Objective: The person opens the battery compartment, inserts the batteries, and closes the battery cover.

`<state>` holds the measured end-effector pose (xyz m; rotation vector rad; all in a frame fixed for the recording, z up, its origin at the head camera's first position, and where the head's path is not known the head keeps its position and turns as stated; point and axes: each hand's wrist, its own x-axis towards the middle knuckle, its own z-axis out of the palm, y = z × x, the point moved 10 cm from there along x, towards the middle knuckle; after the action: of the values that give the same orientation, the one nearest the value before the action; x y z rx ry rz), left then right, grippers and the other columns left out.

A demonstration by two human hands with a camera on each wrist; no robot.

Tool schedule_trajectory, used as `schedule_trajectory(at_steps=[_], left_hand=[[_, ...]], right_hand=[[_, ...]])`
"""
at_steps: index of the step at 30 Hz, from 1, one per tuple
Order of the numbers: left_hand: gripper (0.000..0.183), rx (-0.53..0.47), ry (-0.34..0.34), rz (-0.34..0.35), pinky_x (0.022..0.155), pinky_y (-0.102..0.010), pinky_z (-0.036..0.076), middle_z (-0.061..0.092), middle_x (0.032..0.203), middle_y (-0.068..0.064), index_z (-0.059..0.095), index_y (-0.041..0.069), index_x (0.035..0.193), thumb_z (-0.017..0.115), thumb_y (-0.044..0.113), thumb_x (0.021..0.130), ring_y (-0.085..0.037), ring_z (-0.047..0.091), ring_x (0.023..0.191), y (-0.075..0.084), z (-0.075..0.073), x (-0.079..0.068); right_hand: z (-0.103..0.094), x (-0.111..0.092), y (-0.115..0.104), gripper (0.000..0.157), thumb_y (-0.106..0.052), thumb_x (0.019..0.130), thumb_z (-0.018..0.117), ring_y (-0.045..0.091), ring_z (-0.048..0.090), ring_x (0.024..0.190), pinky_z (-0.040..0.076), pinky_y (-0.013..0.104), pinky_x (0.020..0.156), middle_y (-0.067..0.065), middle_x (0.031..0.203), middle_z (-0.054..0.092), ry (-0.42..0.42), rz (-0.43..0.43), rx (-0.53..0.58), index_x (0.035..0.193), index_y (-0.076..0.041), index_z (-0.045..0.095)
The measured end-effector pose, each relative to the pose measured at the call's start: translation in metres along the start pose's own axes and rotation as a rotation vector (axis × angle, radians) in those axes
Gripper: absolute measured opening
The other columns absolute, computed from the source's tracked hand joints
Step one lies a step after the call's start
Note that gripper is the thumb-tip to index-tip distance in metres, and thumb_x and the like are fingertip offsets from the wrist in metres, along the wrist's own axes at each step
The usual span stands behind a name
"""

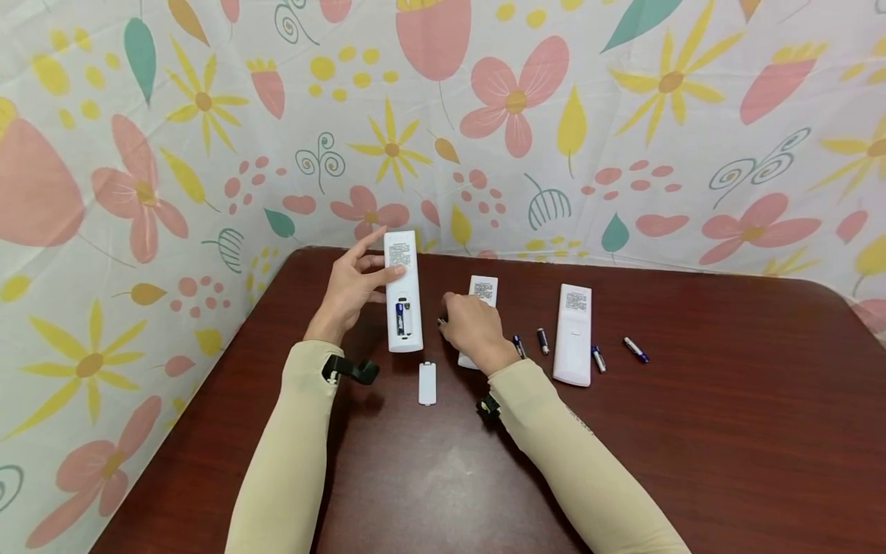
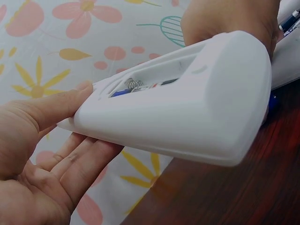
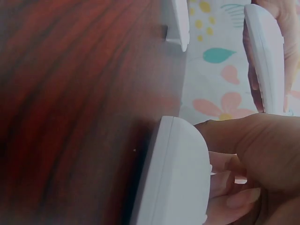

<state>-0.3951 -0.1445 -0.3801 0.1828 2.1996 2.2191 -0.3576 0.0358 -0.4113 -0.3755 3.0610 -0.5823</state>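
Note:
In the head view, my left hand [image 1: 349, 291] grips a white remote control [image 1: 404, 269] raised off the table, thumb on its back. Its battery compartment is uncovered, with one blue battery [image 1: 400, 318] in one side and a bare slot beside it. A coil spring [image 2: 134, 83] shows there in the left wrist view. My right hand [image 1: 474, 327] is over a second white remote [image 1: 483, 288], partly hiding it. Its curled fingers pinch a small dark battery, mostly hidden, at the fingertips. The loose battery cover [image 1: 428, 384] lies on the table below the raised remote.
A third white remote [image 1: 573, 335] lies back up on the brown table [image 1: 727, 431]. Several loose batteries lie around it, one [image 1: 635, 350] farther right and another [image 1: 543, 341] to its left. A flower-patterned cloth [image 1: 512, 177] hangs behind the table.

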Motion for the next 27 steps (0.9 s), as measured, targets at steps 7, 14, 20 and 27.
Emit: schedule_trajectory(at_steps=[7, 14, 20, 27], left_hand=[[0.074, 0.020, -0.007, 0.000, 0.066, -0.039, 0.065, 0.066, 0.122, -0.018, 0.051, 0.027, 0.161, 0.081, 0.005, 0.096, -0.029, 0.073, 0.091, 0.001, 0.001, -0.001], [0.073, 0.019, -0.008, -0.001, 0.066, -0.039, 0.065, 0.066, 0.122, -0.018, 0.053, 0.031, 0.159, 0.081, 0.007, 0.096, -0.030, 0.073, 0.093, -0.002, 0.000, -0.001], [0.073, 0.022, -0.003, -0.002, 0.067, -0.040, 0.065, 0.066, 0.122, -0.018, 0.053, 0.030, 0.159, 0.081, 0.006, 0.096, -0.031, 0.073, 0.093, -0.002, -0.001, 0.000], [0.072, 0.026, -0.002, -0.006, 0.068, -0.041, 0.066, 0.066, 0.123, -0.018, 0.054, 0.033, 0.158, 0.082, 0.007, 0.096, -0.031, 0.073, 0.094, -0.001, -0.002, 0.001]], right_hand=[[0.003, 0.000, 0.001, 0.019, -0.014, 0.098, 0.075, 0.031, 0.072, 0.090, 0.060, 0.050, 0.073, 0.009, 0.102, 0.076, -0.016, 0.003, -0.008, 0.115, -0.008, 0.075], [0.005, 0.000, 0.003, 0.026, -0.013, 0.095, 0.076, 0.032, 0.072, 0.093, 0.060, 0.050, 0.074, 0.009, 0.108, 0.076, -0.035, 0.006, 0.002, 0.120, -0.007, 0.075], [0.000, 0.000, 0.006, 0.030, -0.019, 0.094, 0.077, 0.031, 0.071, 0.098, 0.059, 0.052, 0.079, 0.009, 0.109, 0.075, -0.038, 0.020, 0.064, 0.122, -0.008, 0.074], [-0.015, -0.004, 0.005, 0.023, -0.015, 0.096, 0.072, 0.020, 0.066, 0.083, 0.056, 0.040, 0.074, 0.004, 0.095, 0.071, -0.044, -0.017, 0.279, 0.118, -0.006, 0.071]])
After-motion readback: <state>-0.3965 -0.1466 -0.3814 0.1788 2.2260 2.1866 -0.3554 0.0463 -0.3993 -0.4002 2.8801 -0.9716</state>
